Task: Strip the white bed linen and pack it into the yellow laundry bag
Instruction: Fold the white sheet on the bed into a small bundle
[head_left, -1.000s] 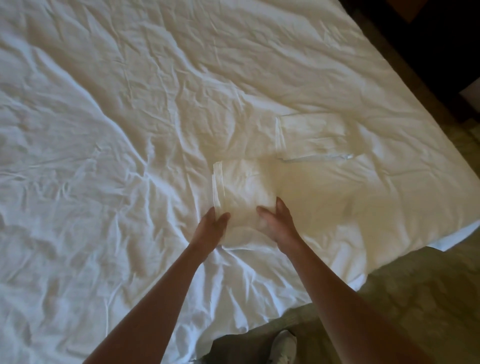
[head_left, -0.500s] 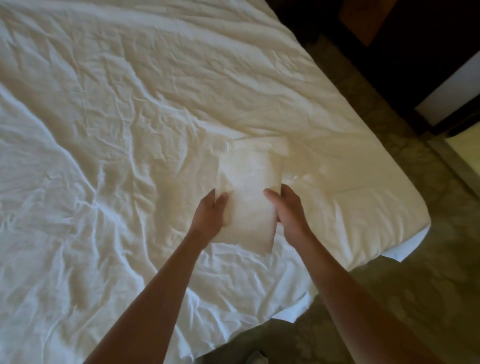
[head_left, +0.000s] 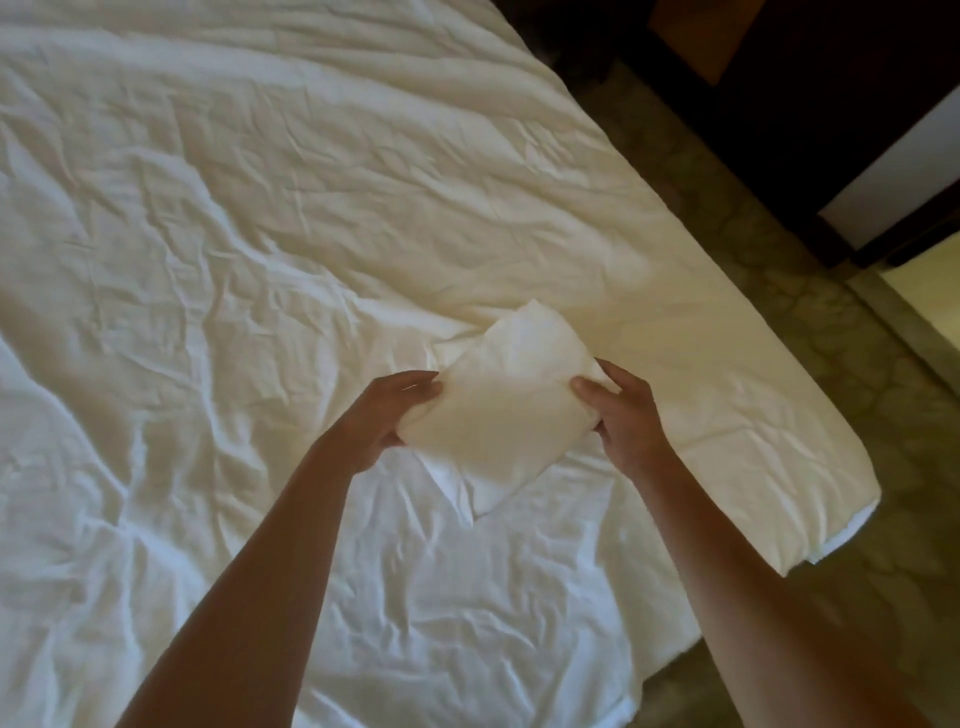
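Head camera looks down over your two bare forearms, which reach forward from the lower edge toward the middle of the bed. Your left hand (head_left: 387, 415) grips the left edge of a folded white linen piece (head_left: 501, 410), thumb on top and fingers curled beneath it. Your right hand (head_left: 621, 413) clasps the opposite edge, thumb pressed onto the upper face and fingers wrapped behind the fold. Between the two hands the folded white linen piece is held up just above the bed, turned on the diagonal so one corner points back toward you and another points away. It looks like a thick, squarish packet of several layers, smooth on top and cream-tinted in the warm light, with layered edges showing at its near corner. Under it and beyond it, the white sheet (head_left: 249, 244) covers the whole bed, heavily creased, with deeper wrinkles to the left of the packet and flatter cloth to its right. Past the bed's right edge lies a patterned floor (head_left: 810, 322), and farther off stands dark furniture (head_left: 810, 104).
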